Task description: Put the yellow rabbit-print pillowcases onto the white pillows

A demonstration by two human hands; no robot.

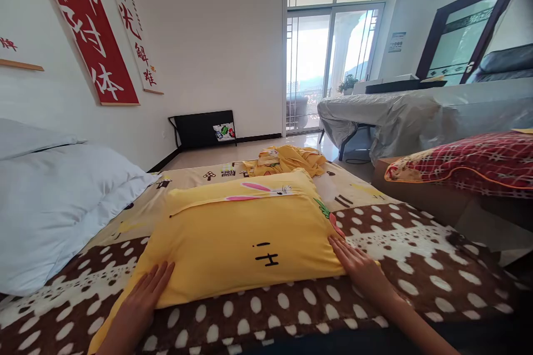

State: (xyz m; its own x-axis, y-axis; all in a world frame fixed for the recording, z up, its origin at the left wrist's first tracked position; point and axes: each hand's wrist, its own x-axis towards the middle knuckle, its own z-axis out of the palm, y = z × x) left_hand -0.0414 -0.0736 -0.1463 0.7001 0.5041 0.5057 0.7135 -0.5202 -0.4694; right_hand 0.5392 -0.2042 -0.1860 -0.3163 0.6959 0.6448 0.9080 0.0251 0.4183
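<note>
We see a yellow pillow (pixel 233 238) lying on the bed, directly between our two hands and partly beneath them. Our left grip (pixel 144 297) rests palm down on the pillow's near left corner, fingers straight and together — it is released, pressing on the cloth rather than clutching it. Our right grip (pixel 358 263) lies over the right edge by the near right corner, its fingers likewise extended and pointing to the far left, released as well. We cannot see either thumb clearly.

The pillow sits broadside to us. A flap edge crosses its far part from left to right, with a printed rabbit at that far side and black lettering nearer to us. Just past our right fingertips, a printed carrot runs along the right edge. Some yellow fabric trails beyond our left grip toward the near left.

Beneath everything we have a brown blanket (pixel 439 283) with pale spots. Beyond the pillow lies a bunched yellow cloth (pixel 293 160); to the left, white pillows (pixel 62 211); to the right, well apart from our right grip, a red plaid cushion (pixel 470 163).
</note>
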